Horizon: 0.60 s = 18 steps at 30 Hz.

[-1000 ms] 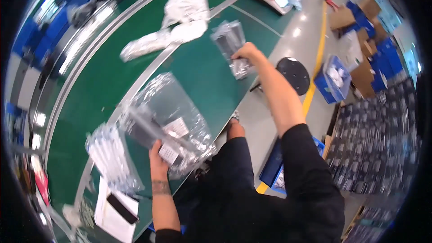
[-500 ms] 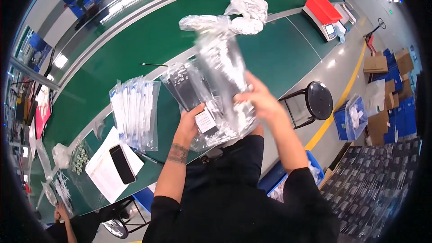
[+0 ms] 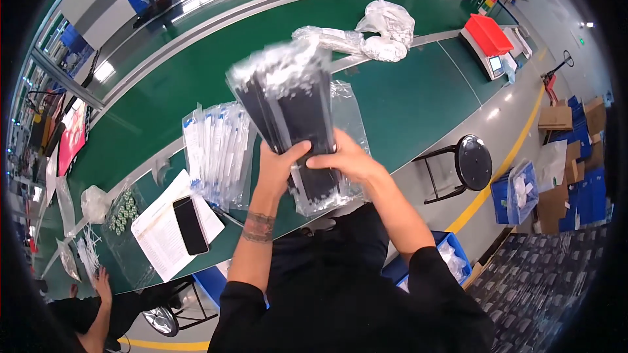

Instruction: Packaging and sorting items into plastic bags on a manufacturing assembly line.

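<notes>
A stack of dark flat panels in clear bags (image 3: 288,111) is held above the green surface (image 3: 405,98), clasped at its lower end by the closed left hand (image 3: 278,163) and right hand (image 3: 343,160), with bagged white strips (image 3: 219,147) lying unsorted beside it.

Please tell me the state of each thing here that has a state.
Left hand: grip closed on bagged dark strips.
Right hand: grip closed on the same strips.
Phone: flat on paper sheet, screen dark.
Stool: upright, unoccupied.
Red tray: resting on a scale.
</notes>
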Each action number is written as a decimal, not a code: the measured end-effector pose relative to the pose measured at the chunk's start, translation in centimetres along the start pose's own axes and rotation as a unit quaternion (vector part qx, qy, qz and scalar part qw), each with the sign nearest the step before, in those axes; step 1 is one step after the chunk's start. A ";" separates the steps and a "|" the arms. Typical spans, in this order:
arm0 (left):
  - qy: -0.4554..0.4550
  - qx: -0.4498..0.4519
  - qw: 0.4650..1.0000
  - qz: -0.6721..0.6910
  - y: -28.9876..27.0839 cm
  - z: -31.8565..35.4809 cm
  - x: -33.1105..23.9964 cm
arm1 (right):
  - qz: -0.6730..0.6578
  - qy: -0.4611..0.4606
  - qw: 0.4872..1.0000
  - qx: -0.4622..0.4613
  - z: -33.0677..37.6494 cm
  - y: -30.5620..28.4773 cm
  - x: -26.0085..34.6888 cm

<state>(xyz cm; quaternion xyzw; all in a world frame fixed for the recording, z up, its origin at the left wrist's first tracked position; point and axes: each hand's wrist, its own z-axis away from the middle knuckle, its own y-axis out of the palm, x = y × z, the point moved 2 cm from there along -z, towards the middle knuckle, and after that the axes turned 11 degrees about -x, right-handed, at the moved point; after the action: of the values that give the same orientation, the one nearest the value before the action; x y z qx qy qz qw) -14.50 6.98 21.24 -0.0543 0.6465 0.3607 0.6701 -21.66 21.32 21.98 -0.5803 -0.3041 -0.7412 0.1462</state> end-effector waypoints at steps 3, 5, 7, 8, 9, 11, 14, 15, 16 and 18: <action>0.081 0.095 0.979 -0.162 0.2 -1.3 -3.0 | 0.053 -0.082 0.995 0.021 -0.8 -0.3 2.2; 0.086 0.117 0.972 -0.184 0.4 -1.6 -2.9 | 0.103 -0.106 0.989 0.009 -1.5 -1.5 1.5; 0.182 0.122 0.963 -0.159 -0.2 -2.3 0.0 | 0.155 -0.135 0.979 -0.006 -2.6 -2.9 -1.0; 0.108 0.091 0.970 -0.200 -1.3 -2.7 2.7 | 0.152 -0.147 0.977 -0.011 -3.2 -4.1 -3.3; 0.108 0.096 0.969 -0.201 -1.9 -2.7 4.5 | 0.147 -0.158 0.976 -0.015 -3.4 -4.7 -5.1; 0.201 0.076 0.956 -0.199 -2.7 -2.9 7.3 | 0.112 -0.098 0.988 -0.038 -3.3 -4.5 -6.9; 0.220 0.127 0.937 -0.238 -4.3 -4.3 8.6 | 0.132 -0.187 0.972 0.047 -2.7 -3.8 -4.3; 0.149 0.140 0.963 -0.177 -4.4 -4.3 8.6 | 0.128 -0.186 0.973 0.047 -2.6 -3.9 -5.0; 0.147 0.123 0.963 -0.191 -2.8 -3.9 7.6 | 0.134 -0.159 0.977 0.035 -3.2 -4.9 -5.7; 0.154 0.132 0.963 -0.178 -0.5 -4.1 6.2 | 0.117 -0.164 0.979 -0.029 -3.8 -4.3 -5.4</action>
<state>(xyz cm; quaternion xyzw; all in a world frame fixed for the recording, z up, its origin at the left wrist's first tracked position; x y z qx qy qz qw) -18.23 6.99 14.79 -0.1344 0.7640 0.1345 0.6166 -25.55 21.55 15.11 -0.7293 -0.2326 -0.6225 0.1631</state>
